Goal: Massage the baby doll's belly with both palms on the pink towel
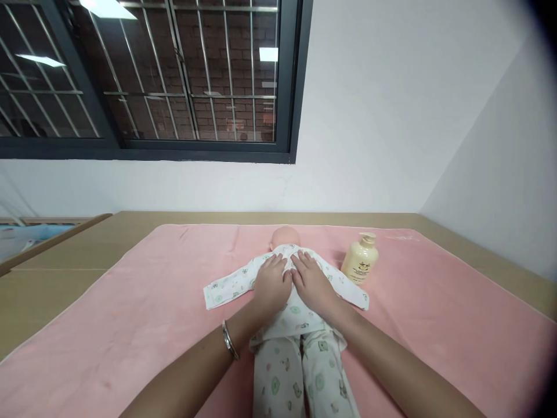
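Note:
A baby doll [285, 237] lies on a pink mat, its bald head pointing away from me. It wears a white long-sleeved top [292, 322] and matching trousers [278, 371], both printed with small green and brown figures. The sleeves spread out to either side. My left hand [272, 283] rests flat on the upper body of the doll, left of its middle. Beside it my right hand [314, 284] lies flat on the other side, the two thumbs close together. Both hands have their fingers stretched out and hold nothing. The doll's face does not show.
A pale yellow pump bottle [360, 259] stands right of the doll, close to its sleeve. The pink mat [152, 325] covers most of a wooden table [56, 278]. Behind are a white wall and a dark-framed window [200, 150] with metal bars.

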